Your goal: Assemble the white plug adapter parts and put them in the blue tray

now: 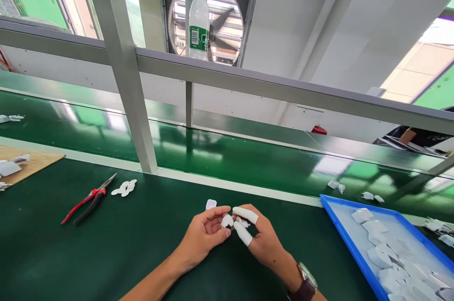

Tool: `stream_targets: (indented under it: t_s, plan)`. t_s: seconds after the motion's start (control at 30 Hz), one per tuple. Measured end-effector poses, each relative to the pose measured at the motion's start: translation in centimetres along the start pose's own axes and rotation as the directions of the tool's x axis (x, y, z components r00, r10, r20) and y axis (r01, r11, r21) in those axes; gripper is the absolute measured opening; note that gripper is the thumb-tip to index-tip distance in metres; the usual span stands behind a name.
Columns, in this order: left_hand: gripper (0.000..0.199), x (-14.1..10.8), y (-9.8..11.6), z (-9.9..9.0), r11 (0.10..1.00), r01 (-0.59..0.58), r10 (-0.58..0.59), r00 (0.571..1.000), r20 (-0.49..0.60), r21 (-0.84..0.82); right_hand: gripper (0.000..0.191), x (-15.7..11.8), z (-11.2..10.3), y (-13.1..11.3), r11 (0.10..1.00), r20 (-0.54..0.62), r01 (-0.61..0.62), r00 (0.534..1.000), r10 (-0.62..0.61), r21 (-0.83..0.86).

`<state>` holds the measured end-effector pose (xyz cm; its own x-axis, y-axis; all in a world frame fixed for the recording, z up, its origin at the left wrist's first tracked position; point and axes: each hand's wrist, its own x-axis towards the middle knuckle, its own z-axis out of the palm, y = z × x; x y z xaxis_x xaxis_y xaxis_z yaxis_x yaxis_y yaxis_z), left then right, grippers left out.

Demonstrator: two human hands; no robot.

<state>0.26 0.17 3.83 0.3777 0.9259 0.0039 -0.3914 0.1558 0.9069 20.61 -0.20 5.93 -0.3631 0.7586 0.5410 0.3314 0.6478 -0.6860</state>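
My left hand (204, 232) pinches a small white plastic part (227, 220) with a rounded edge between thumb and fingers. Close against it is my right hand (264, 239), with white finger cots on its thumb and index finger. Those two fingertips meet at the part's right side, and what they grip is too small to make out. Behind them a second white piece (243, 221) shows, partly hidden; I cannot tell whether it is joined to the first part. A flat white square piece (211, 204) lies on the dark green mat just beyond my left fingers.
Red-and-black long-nose pliers (92, 198) and several white oval pieces (125, 188) lie to the left. At the right, a blue-rimmed tray (349, 249) holds several white housings. A metal frame post (131, 74) rises ahead, before a green conveyor belt (241, 154) carrying small white parts.
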Motion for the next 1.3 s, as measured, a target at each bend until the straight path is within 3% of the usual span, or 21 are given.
stream_targets:
  t_s: [0.13, 0.23, 0.3, 0.4, 0.47, 0.57, 0.7, 0.8, 0.93, 1.0, 1.13, 1.3]
  plan:
    - [0.067, 0.0, -0.1, 0.0, 0.995, -0.09, 0.089, 0.996, 0.018, 0.036, 0.033, -0.6, -0.2, 0.1, 0.988, 0.125, -0.108, 0.988, 0.094, 0.11]
    - [0.069, 0.3, 0.3, -0.7, 0.956, -0.16, 0.176, 0.983, -0.047, 0.246, 0.035, -1.0, 0.4, 0.8, 0.979, 0.034, -0.159, 0.987, 0.156, 0.128]
    - [0.072, 0.8, 0.7, -1.7, 0.824, -0.193, 0.292, 0.951, -0.106, 0.532, 0.038, -1.3, 0.8, 1.5, 0.978, -0.068, -0.161, 0.983, 0.171, 0.134]
    - [0.068, 2.0, 0.8, -3.5, 0.515, -0.11, 0.42, 0.897, -0.138, 0.85, 0.039, -1.9, 0.8, 2.6, 0.987, -0.174, -0.134, 0.974, 0.147, 0.087]
    - [0.052, 2.8, 0.4, -4.3, 0.426, -0.06, 0.414, 0.9, -0.135, 0.903, 0.038, -2.4, 0.6, 3.2, 0.995, -0.22, -0.096, 0.971, 0.098, 0.021]
    - [0.034, 3.3, -0.5, -4.0, 0.413, -0.097, 0.391, 0.917, -0.08, 0.906, 0.036, -2.8, 0.1, 3.4, 0.997, -0.288, -0.034, 0.958, 0.013, -0.069]
    - [0.043, 2.3, -1.4, -2.4, 0.405, -0.203, 0.421, 0.907, 0.015, 0.891, 0.037, -2.7, -0.1, 2.2, 0.988, -0.302, 0.069, 0.947, -0.109, -0.14]
    - [0.036, 1.3, -1.4, -1.5, 0.326, -0.354, 0.533, 0.835, 0.139, 0.877, 0.047, -2.4, 0.2, 0.6, 0.964, -0.26, 0.203, 0.935, -0.243, -0.174]
    - [0.035, 0.7, -0.9, -0.9, 0.133, -0.569, 0.681, 0.647, 0.342, 0.811, 0.057, -2.3, 0.8, -0.7, 0.922, -0.221, 0.304, 0.907, -0.357, -0.24]
    - [0.037, 0.6, -0.6, -0.6, 0.079, -0.621, 0.705, 0.587, 0.397, 0.78, 0.058, -2.5, 1.1, -0.8, 0.909, -0.197, 0.31, 0.908, -0.37, -0.279]
    - [0.038, 0.3, 0.0, 0.0, 0.042, -0.663, 0.722, 0.537, 0.436, 0.747, 0.058, -3.2, 1.4, -0.3, 0.891, -0.159, 0.293, 0.918, -0.364, -0.345]
    - [0.037, -0.1, 0.3, 0.2, 0.026, -0.674, 0.733, 0.515, 0.444, 0.739, 0.062, -3.7, 1.3, -0.5, 0.873, -0.155, 0.284, 0.916, -0.369, -0.397]
